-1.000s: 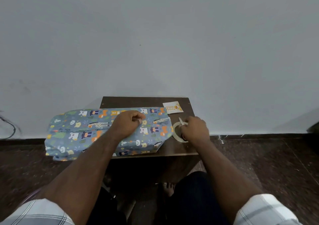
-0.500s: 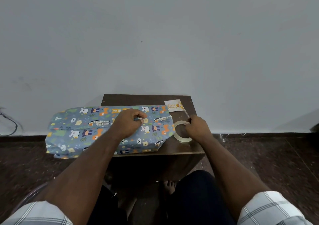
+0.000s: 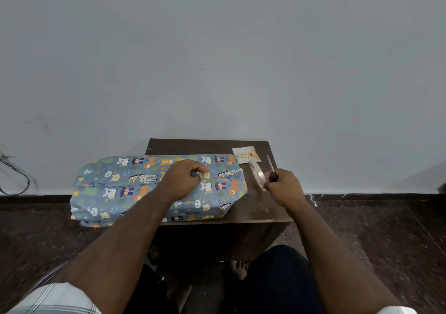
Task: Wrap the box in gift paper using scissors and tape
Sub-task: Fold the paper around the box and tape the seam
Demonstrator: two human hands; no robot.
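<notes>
The left hand (image 3: 181, 178) rests on top of the wrapped box (image 3: 154, 188), its fingers curled down against the gift paper near the middle seam, pressing it flat; whether they pinch anything small there I cannot tell. The box, covered in blue paper printed with cartoon animals, lies lengthwise across a small dark wooden table (image 3: 255, 207), with its left end jutting well past the table's left edge. The paper at the right end is folded to a slanted point.

The right hand (image 3: 284, 186) is at the table's right side, fingers curled round the dark handles of a pair of scissors (image 3: 270, 166), whose thin blades point up and away toward the wall. The same hand touches a roll of clear tape (image 3: 257, 175), which stands tilted on its edge just left of the fingers, beside the right end of the box.

A small white greeting card (image 3: 245, 155) with orange lettering lies flat at the table's far right corner, just behind the tape. A dark cable (image 3: 17, 173) hangs by the wall at far left.
</notes>
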